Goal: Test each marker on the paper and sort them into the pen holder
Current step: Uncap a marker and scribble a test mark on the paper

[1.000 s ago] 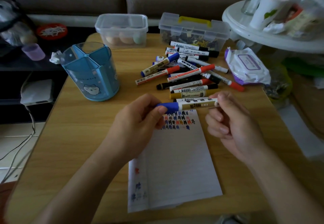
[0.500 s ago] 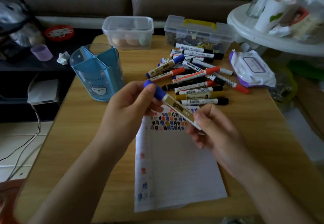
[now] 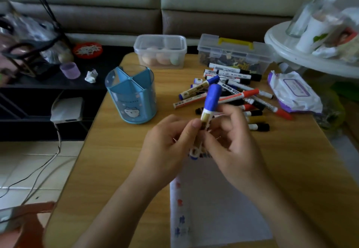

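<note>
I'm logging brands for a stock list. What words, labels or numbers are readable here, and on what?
Nothing reads clearly.
Held blue marker: label blurred.
Piled markers: labels and barcodes too small.
Blue pen holder: print above the cat face blurred.
White wipes pack: label blurred.
Sheet of paper: coloured test marks, no legible words.

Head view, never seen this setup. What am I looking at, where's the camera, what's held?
No machine here: a person works with bare hands, and the single camera sits on their head, looking forward and down. The left hand and right hand both grip a blue-capped marker, cap up, over a sheet of paper with coloured marks. On the wooden table stand a blue pen holder, a pile of markers, a clear tub, a yellow-handled clear case and a pack of wipes.
</note>
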